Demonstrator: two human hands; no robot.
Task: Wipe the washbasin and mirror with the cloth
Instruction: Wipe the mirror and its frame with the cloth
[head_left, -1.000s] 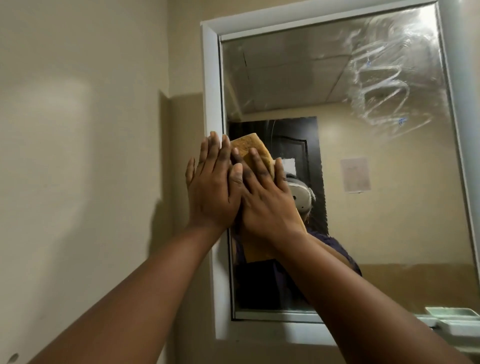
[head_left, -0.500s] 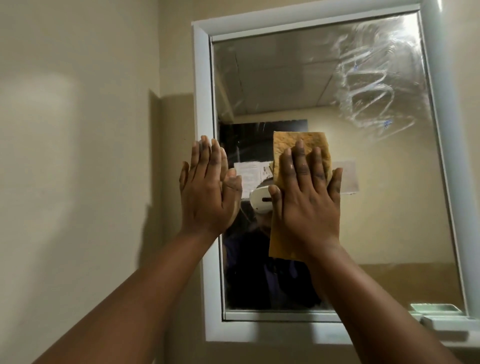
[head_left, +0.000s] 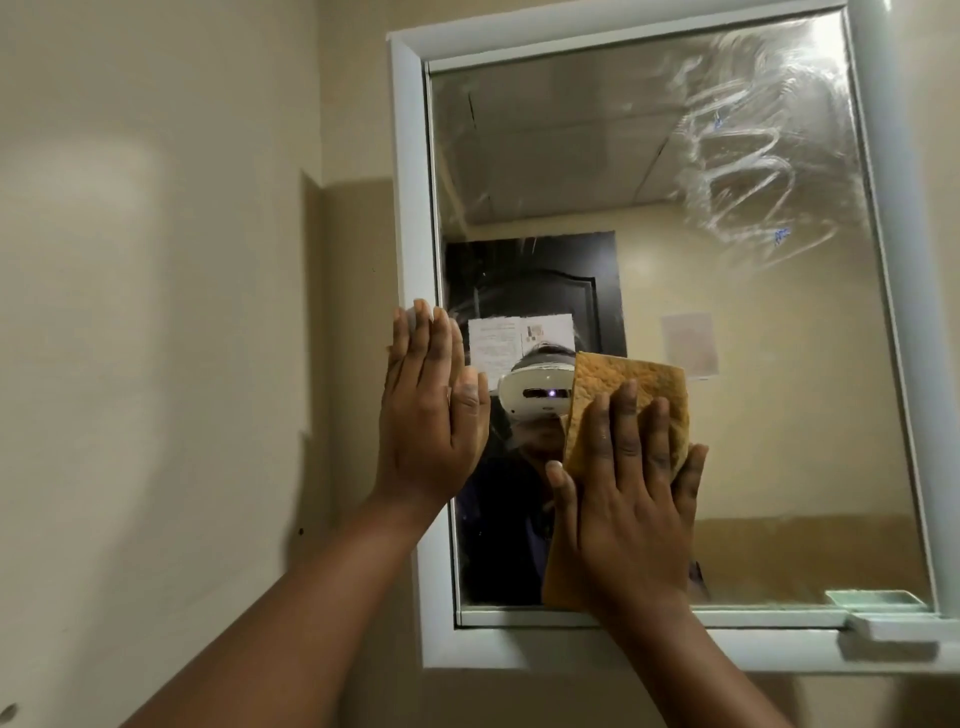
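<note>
1. Head view, with every place taken from the mirror (head_left: 727, 364): cloth (head_left: 631, 395), orange-brown and folded to a tall rectangle, lies flat on the glass in the lower middle. Its long axis runs up and down, its bottom edge near the lower frame rail.
2. Head view: the right hand (head_left: 631, 509) presses the cloth against the glass with straight, slightly spread fingers (head_left: 618, 426). They point up the mirror, and the top of the cloth shows above the fingertips.
3. Head view: the left hand (head_left: 428, 410) lies flat at the mirror's left edge, across the white frame (head_left: 410, 208) and the glass beside it. Its fingers are straight and held together, holding nothing. It looks like a brace, though contact is hard to confirm.
4. Head view: soapy streaks (head_left: 753, 156) cover the mirror's upper right, well apart from the cloth.
5. Judgement: the mirror wipe is only partly done. The streaks lie up and to the right of the right hand's fingers, so that hand, already on the cloth and nearer, would carry the stroke that way. The washbasin is out of sight.
6. Head view: 1 small pale tray (head_left: 883, 603) sits at the mirror's lower right corner.
</note>
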